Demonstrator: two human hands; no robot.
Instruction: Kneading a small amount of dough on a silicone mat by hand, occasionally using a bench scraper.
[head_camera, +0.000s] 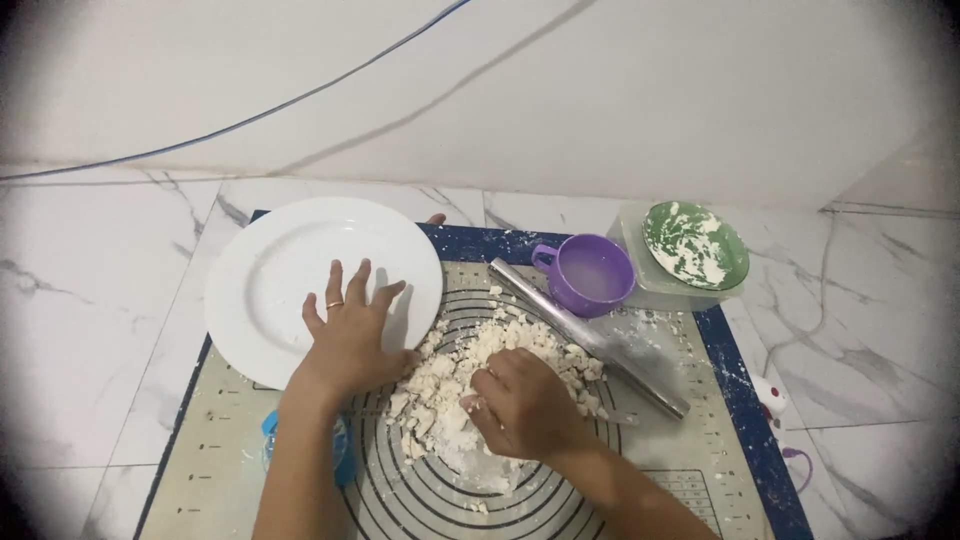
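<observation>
While the left hand (350, 335) lies open and flat on the white plate (270, 270), the right hand (520, 405) curls closed into the crumbly dough (450, 385) heaped between them on the mat (690, 460).

- A home kitchen set-up, worked on the floor; white marble-look tiles (90, 290) with grey veins and grout lines run under everything, meeting a plain white wall (620, 110)
- A baking mat (690, 470) with printed circles and a dark blue border lies flat on the tiles; flour is scattered over it
- Crumbly dough (450, 385) sits at the mat's centre; a metal rolling pin (590, 340) lies just beside it
- Household tableware: a white plate (270, 270), a purple cup (590, 275), a green floury bowl (695, 245) on a clear tub
- A blue cable (240, 125) crosses the wall; nothing industrial about the gear
</observation>
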